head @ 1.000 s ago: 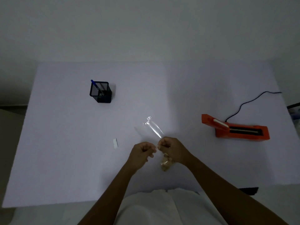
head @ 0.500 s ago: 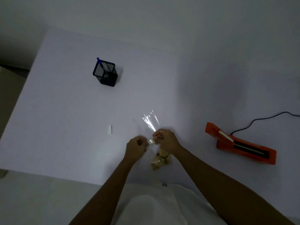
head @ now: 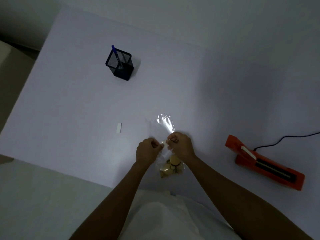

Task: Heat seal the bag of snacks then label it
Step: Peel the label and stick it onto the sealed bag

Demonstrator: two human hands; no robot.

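Note:
A clear plastic bag (head: 162,125) lies on the white table (head: 78,104), its open end pointing away from me and yellowish snacks (head: 170,168) bunched at its near end. My left hand (head: 147,150) and my right hand (head: 181,146) pinch the bag at its middle, fingers curled, knuckles nearly touching. An orange heat sealer (head: 263,165) lies to the right, its cord (head: 284,139) running off the right edge. A small white label (head: 119,128) lies flat to the left of the bag.
A black mesh pen holder (head: 119,65) with a blue pen (head: 116,55) stands at the far left of the table. The table's near edge runs diagonally just below my forearms. Pale floor shows at the lower left.
The camera has tilted and moved closer, so the table looks rotated. The snacks at the bag's near end show more below my hands. Both hands keep their pinch on the bag.

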